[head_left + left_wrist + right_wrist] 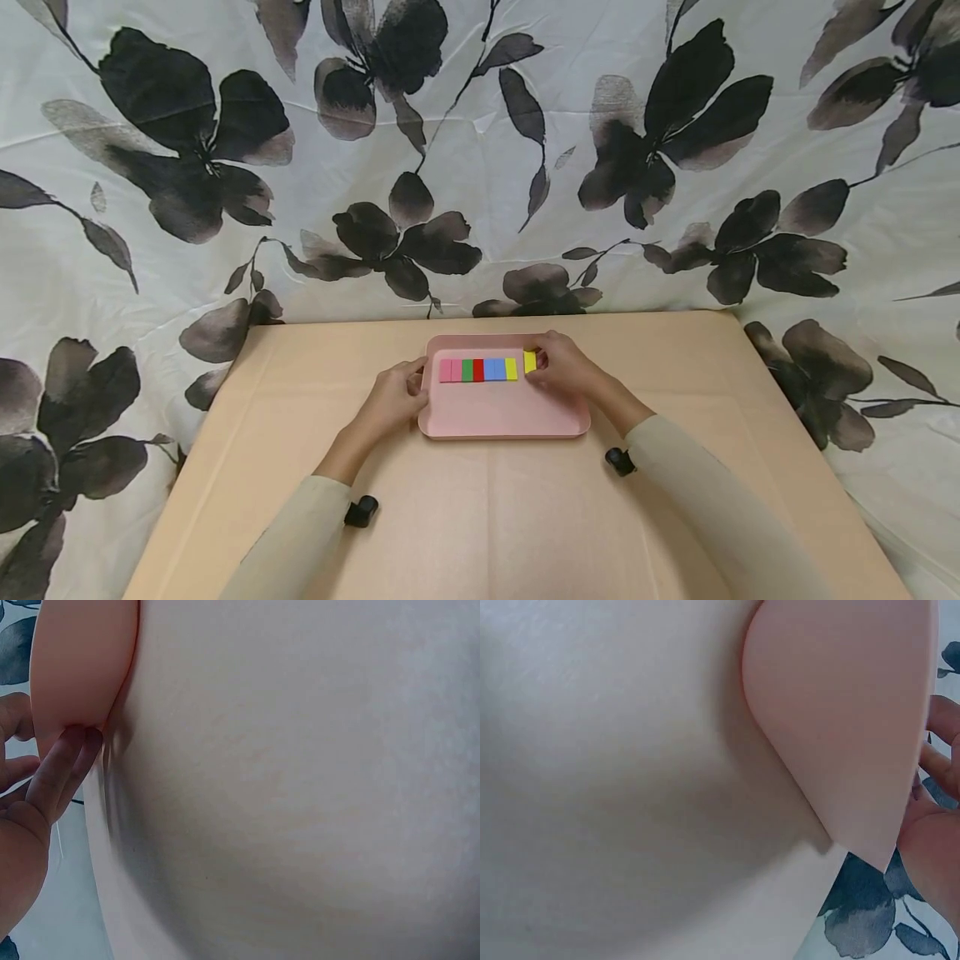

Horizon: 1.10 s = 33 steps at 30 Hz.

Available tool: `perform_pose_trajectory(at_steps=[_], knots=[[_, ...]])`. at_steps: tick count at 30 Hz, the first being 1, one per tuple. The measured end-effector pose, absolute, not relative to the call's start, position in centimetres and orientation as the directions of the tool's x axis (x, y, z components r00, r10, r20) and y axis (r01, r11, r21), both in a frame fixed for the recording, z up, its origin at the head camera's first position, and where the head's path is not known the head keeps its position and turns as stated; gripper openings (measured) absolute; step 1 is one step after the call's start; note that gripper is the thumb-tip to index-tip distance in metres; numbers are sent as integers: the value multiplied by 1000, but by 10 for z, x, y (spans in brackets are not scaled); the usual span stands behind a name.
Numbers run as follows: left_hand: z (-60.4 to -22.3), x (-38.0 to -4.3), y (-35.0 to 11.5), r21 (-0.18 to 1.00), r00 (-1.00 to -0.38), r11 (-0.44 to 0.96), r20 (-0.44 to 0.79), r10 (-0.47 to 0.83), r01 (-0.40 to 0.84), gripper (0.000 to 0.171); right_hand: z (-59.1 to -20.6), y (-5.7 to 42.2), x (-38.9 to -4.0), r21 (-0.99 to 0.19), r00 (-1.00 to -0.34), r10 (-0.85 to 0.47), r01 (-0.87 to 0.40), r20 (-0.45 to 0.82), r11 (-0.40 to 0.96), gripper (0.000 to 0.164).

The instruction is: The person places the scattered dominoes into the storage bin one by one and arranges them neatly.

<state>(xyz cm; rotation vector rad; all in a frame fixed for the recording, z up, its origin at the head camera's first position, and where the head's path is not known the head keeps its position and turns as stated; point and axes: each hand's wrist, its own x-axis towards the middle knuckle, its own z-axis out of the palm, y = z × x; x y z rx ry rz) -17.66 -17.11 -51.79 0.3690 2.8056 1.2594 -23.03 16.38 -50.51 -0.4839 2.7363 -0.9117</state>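
A pink tray bears a row of small coloured tiles: two pink, a green, a red, two blue and a yellow, side by side from left to right. Just right of that row, with a narrow gap between, stands another yellow tile. My right hand pinches this tile at its right side, the wrist over the tray's right edge. At the left edge of the tray, my left hand holds the rim; its fingers show against the tray's side in the left wrist view. Tiles are hidden in both wrist views.
The tray rests toward the far side of a light tan table. Behind it hangs a white cloth with dark flowers. A small black camera sits at each wrist, the left one and the right one.
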Motion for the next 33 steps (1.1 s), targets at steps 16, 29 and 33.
perform_pose_trajectory(at_steps=[16,29,33], knots=[[-515,-165,-185,736,-959,637,60,277,230,63,-513,145,-211,-431,-913,-406,-348,-48,833,32],[-514,-162,-188,741,-956,629,59,288,236,64,-515,140,-203,-510,-921,-372,-264,-119,818,37],[-515,-162,-189,742,-954,627,56,294,237,64,-516,139,-201,-554,-918,-372,-239,-139,797,39]])
